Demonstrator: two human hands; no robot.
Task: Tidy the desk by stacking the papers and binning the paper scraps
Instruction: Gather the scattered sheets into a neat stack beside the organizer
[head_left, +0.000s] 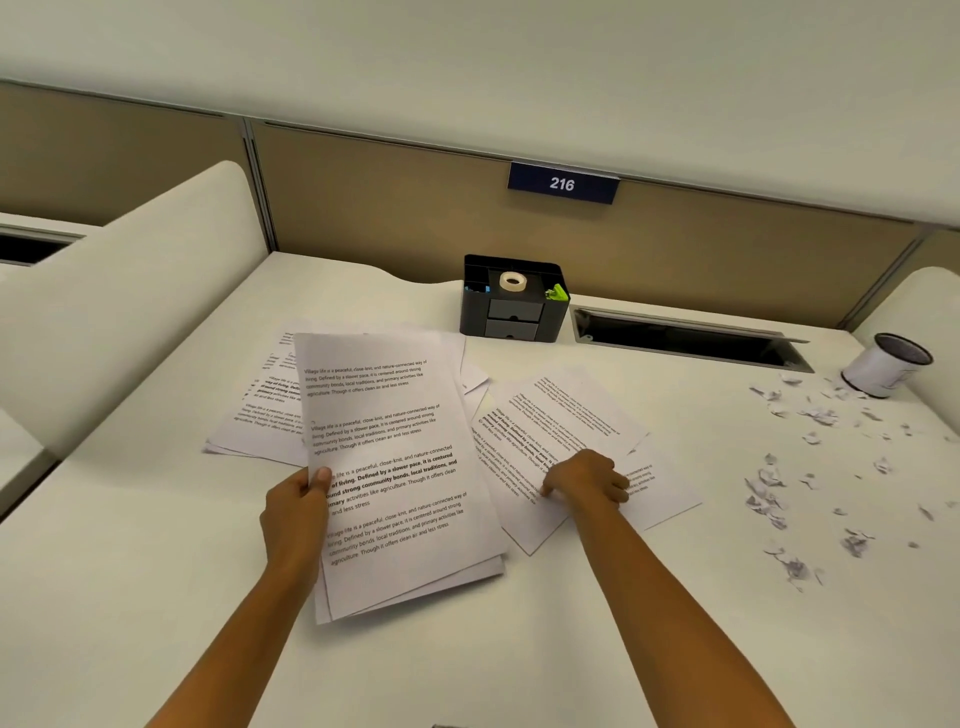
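The left hand (296, 512) has its grip clamped on a white printed paper sheaf (395, 457), and at its 3 o'clock the right hand (587, 480) grip pinches loose white printed sheets (576, 410).

**White on cream, with a few dark spots**

We see white papers (384, 441) printed in black text, some lines in bold. The counter (156, 571) beneath them is plain cream. The paper scraps (763, 488) look white with greyish shading. The cup (878, 371) is white outside and dark inside. We note a black organiser (472, 312) with grey drawers (514, 319), holding an off-white tape roll (512, 282), a bright green clip (557, 292) and something blue (483, 288). The partition (389, 197) is tan, and its sign (562, 183) is navy with white numerals.
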